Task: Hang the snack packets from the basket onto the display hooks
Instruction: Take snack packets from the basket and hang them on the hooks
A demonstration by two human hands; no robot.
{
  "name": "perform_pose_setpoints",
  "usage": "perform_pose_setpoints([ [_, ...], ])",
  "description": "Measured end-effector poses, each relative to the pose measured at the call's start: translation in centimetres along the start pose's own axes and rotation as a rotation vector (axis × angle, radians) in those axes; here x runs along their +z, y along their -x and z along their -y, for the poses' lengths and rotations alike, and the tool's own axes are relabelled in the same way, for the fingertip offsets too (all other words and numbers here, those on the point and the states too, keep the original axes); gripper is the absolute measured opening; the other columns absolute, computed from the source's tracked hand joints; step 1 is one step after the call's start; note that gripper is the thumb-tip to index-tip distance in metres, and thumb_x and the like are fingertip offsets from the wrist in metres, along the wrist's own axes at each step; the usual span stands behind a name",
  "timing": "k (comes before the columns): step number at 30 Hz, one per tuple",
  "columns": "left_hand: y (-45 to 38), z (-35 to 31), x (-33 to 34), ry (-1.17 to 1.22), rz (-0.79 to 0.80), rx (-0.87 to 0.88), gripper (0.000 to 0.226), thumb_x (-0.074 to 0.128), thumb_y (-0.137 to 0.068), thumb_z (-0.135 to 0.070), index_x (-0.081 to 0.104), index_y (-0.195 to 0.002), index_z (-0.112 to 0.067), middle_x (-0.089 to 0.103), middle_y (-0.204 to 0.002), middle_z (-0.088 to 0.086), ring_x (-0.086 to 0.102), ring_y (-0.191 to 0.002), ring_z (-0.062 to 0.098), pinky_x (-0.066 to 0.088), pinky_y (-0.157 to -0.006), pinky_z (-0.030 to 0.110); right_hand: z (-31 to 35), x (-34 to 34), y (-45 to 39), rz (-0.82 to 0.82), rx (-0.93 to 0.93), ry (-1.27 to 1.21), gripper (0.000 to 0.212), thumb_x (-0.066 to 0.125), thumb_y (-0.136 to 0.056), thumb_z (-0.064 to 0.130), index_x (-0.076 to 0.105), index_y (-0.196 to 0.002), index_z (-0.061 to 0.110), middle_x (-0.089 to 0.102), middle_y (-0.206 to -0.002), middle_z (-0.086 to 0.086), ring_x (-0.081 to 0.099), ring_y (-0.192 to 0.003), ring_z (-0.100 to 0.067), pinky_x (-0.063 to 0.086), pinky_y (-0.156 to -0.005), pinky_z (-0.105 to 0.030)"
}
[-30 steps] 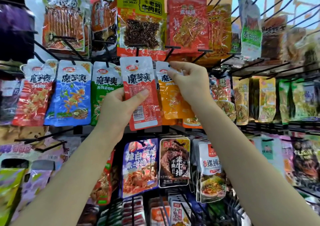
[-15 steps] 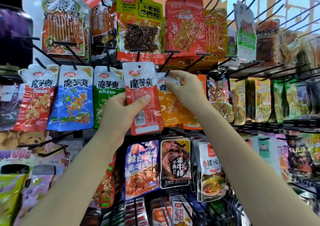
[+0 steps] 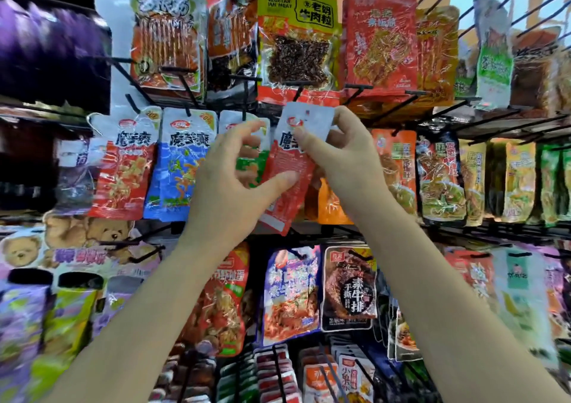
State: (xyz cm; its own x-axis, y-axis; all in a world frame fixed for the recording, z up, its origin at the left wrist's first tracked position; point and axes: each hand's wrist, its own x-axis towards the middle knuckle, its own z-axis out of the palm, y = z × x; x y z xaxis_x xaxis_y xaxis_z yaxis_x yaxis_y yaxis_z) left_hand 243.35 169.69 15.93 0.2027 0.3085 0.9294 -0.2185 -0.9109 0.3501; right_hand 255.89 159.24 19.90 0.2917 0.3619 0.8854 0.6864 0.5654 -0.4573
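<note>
A red snack packet (image 3: pixel 287 167) with a white top is held up in front of the middle row of display hooks. My left hand (image 3: pixel 234 186) grips its lower half, thumb pressed on the front. My right hand (image 3: pixel 343 152) pinches its white top edge, just under a black hook (image 3: pixel 298 93). The packet tilts, its bottom swung to the left. Behind it hang an orange packet (image 3: pixel 330 204) and a green packet (image 3: pixel 250 161), both partly hidden by my hands. The basket is not in view.
Hooks full of packets fill the rack: red (image 3: pixel 123 167) and blue (image 3: pixel 182 167) ones left of my hands, big packets above (image 3: pixel 296 37), darker ones below (image 3: pixel 349 288). Bare black hook tips (image 3: pixel 398 108) stick out toward me at the right.
My right hand has left the orange packet and now pinches the red packet's top. The red packet has shifted right and tilted. The view has moved closer to the rack.
</note>
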Motion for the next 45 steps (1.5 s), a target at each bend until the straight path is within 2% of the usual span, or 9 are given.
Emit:
perform_pose_setpoints([
  [2, 0.0, -0.4, -0.8, -0.084, 0.100, 0.058, 0.075, 0.073, -0.071, -0.065, 0.052, -0.138, -0.039, 0.060, -0.129, -0.016, 0.058, -0.117, 0.000, 0.050, -0.097, 0.025, 0.5, 1.3, 0.0, 0.008, -0.001, -0.068, 0.025, 0.070, -0.095, 0.027, 0.060, -0.098, 0.005, 0.068, -0.080, -0.013, 0.062, -0.069, -0.023, 0.050, -0.061, -0.037],
  [5, -0.6, -0.4, -1.6, 0.008, 0.086, -0.007, 0.030, 0.078, -0.080, -0.052, 0.066, -0.101, -0.034, 0.071, -0.088, -0.021, 0.065, -0.079, -0.002, 0.053, -0.074, 0.020, 1.5, 3.6, -0.1, 0.077, 0.059, -0.170, 0.027, 0.061, -0.100, 0.035, 0.065, -0.086, 0.011, 0.061, -0.067, -0.002, 0.062, -0.057, -0.016, 0.050, -0.054, -0.029],
  [9, -1.4, 0.9, -4.5, 0.324, -0.118, -0.242, 0.016, 0.069, -0.095, -0.030, 0.073, -0.087, -0.016, 0.077, -0.084, 0.008, 0.074, -0.077, 0.028, 0.061, -0.074, 0.051, 1.9, 5.2, -0.8, -0.003, 0.019, -0.057, 0.020, 0.062, -0.100, 0.029, 0.061, -0.087, 0.013, 0.056, -0.066, -0.003, 0.054, -0.050, -0.015, 0.046, -0.050, -0.029],
  [13, -1.8, 2.3, -7.3, 0.577, -0.090, -0.369, 0.004, 0.071, -0.092, -0.016, 0.074, -0.089, -0.017, 0.078, -0.081, 0.003, 0.073, -0.073, 0.018, 0.061, -0.069, 0.036, 2.5, 8.6, -1.9, 0.041, 0.064, -0.009, 0.017, 0.065, -0.097, 0.036, 0.058, -0.099, 0.020, 0.057, -0.082, -0.007, 0.058, -0.064, -0.012, 0.051, -0.058, -0.030],
  [17, -2.6, 4.7, -10.5, 0.606, -0.096, -0.340, 0.015, 0.073, -0.087, -0.009, 0.073, -0.099, -0.017, 0.078, -0.089, 0.005, 0.073, -0.082, 0.021, 0.060, -0.076, 0.038, 3.6, 12.7, -3.3, 0.030, 0.058, 0.070, 0.029, 0.066, -0.095, 0.041, 0.056, -0.113, 0.020, 0.061, -0.082, 0.004, 0.059, -0.070, -0.010, 0.049, -0.064, -0.026],
  [22, -3.4, 6.9, -13.6, 0.576, -0.112, -0.324, 0.007, 0.075, -0.088, -0.015, 0.073, -0.091, -0.020, 0.076, -0.078, 0.002, 0.070, -0.070, 0.017, 0.057, -0.070, 0.035, 4.2, 17.1, -4.3, 0.092, 0.013, 0.228, 0.039, 0.069, -0.095, 0.036, 0.057, -0.071, 0.008, 0.040, -0.060, 0.001, 0.036, -0.055, -0.012, 0.027, -0.049, -0.019],
  [29, -4.9, 8.9, -15.4, 0.551, -0.111, -0.346, 0.017, 0.077, -0.088, -0.020, 0.075, -0.071, -0.021, 0.075, -0.072, 0.001, 0.069, -0.068, 0.017, 0.058, -0.074, 0.041, 3.6, 20.7, -6.0, -0.006, 0.090, 0.214, 0.027, 0.074, -0.090, 0.035, 0.060, -0.077, 0.017, 0.056, -0.072, 0.000, 0.052, -0.071, -0.018, 0.045, -0.066, -0.037],
  [38, -5.5, 9.7, -15.3, 0.570, -0.120, -0.398, 0.021, 0.078, -0.088, -0.028, 0.072, -0.095, -0.010, 0.077, -0.084, 0.005, 0.074, -0.076, 0.020, 0.062, -0.073, 0.039, 3.9, 21.7, -6.5, -0.067, 0.026, 0.288, 0.014, 0.075, -0.090, 0.029, 0.068, -0.081, 0.022, 0.064, -0.082, 0.005, 0.059, -0.078, -0.010, 0.047, -0.068, -0.023],
  [45, -6.1, 9.6, -15.6, 0.478, -0.125, -0.339, 0.016, 0.079, -0.086, -0.033, 0.071, -0.082, -0.020, 0.076, -0.075, -0.002, 0.074, -0.071, 0.015, 0.060, -0.067, 0.034, 4.2, 21.5, -6.8, -0.053, 0.078, 0.283, 0.020, 0.070, -0.094, 0.031, 0.067, -0.080, 0.017, 0.055, -0.072, 0.007, 0.052, -0.066, -0.010, 0.039, -0.056, -0.024],
])
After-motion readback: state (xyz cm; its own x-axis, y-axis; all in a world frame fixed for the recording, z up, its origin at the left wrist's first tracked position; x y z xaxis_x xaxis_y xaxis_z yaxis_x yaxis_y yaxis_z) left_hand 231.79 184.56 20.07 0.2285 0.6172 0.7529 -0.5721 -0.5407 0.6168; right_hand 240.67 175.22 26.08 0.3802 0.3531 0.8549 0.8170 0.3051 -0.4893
